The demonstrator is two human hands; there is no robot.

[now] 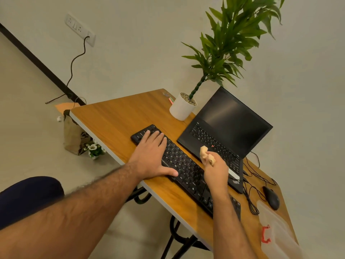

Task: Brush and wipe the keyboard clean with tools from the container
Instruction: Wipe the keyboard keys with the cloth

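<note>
A long black plastic keyboard (186, 170) lies on the wooden table (115, 116), running parallel to the table's near edge and set a little back from it. The left hand (153, 156) rests flat on the keyboard's left end, its fingers straight and spread over the keys and the thumb stretched out along the keyboard's near rim. The right hand (215, 170) is held over the keyboard's far rim, right of the middle, with its fingers curled tight around a crumpled tan cloth (205, 154); a bunched end of the cloth sticks up out of the fist. Whether the cloth touches the keys cannot be told.

Just behind the keyboard stands an open black laptop (227, 124) with a dark screen, its front edge nearly touching the keyboard's far side. A black computer mouse (271, 197) sits toward the table's right edge, with thin black cables (252, 193) looping between it and the laptop. A clear plastic container (276, 228) with a red clasp (265, 234) rests at the near right corner. At the far edge, beside the laptop, a white round pot (182, 108) holds a tall green leafy plant (233, 38). Below the table's left edge a brown paper bag (73, 135) and small white flowers (94, 148) stand on the floor.
</note>
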